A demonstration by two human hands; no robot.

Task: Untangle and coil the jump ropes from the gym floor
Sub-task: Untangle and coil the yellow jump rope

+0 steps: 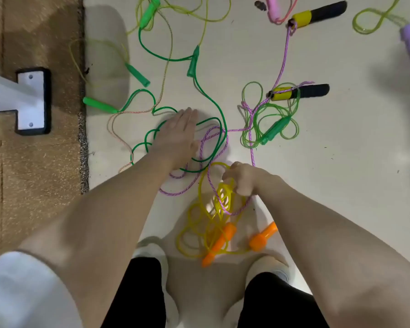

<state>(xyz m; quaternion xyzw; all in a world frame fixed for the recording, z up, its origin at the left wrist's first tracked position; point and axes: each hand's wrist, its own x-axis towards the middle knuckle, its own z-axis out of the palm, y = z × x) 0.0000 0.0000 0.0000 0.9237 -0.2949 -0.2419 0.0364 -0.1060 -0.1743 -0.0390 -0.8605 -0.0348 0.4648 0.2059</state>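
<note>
My left hand (178, 136) lies flat with its fingers straight and together, pressing down on the dark green rope (213, 102), whose loops spread out around and under the palm on the pale floor (341, 185). My right hand (243, 179) has its fingers curled around a bunch of the yellow rope (224, 197), lifting several loops together. I take that yellow rope as my landmark: its two orange handles (225, 235) lie just nearer to me than the gripped bunch, close to my feet, with the slack piled loosely around them. A purple braided rope (208, 147) threads through the yellow loops at my right hand and runs away from me, crossing the dark green rope and reaching two yellow-and-black handles (298, 92) well beyond the yellow rope and to its right. Between those handles and the yellow rope sits a light green rope (270, 124) in a loose tangle with a green handle. Far to the left of the yellow rope is a brown carpet (33, 174) carrying a white bracket (31, 100).
</note>
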